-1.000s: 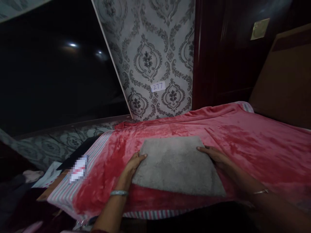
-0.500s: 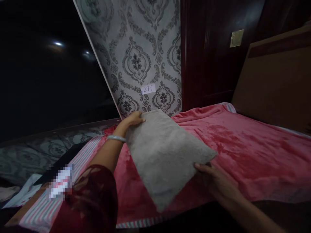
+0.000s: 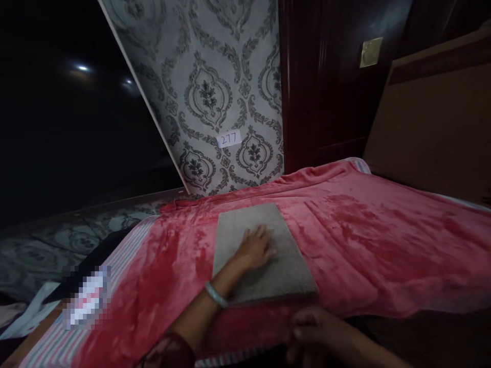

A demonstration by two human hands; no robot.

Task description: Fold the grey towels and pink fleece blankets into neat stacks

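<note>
A flat, grey, plush rectangular cloth lies on the pink-red blanket, its kind not clear. My left hand rests on top of it with fingers stretched and spread, and a pale bangle circles that wrist. Just off the cloth's near right corner is my right hand, dim and somewhat blurred. Its fingers are loosely bent and a little apart, with nothing seen in them.
Behind the blanket stands a patterned wall bearing a paper label marked 277. A large dark screen leans at the left. A brown board stands at the right. Papers lie lower left.
The grey cloth has come down from both hands onto the blanket. My left hand moved from its far edge onto its middle. The right hand let go of its corner and drew back toward me.
</note>
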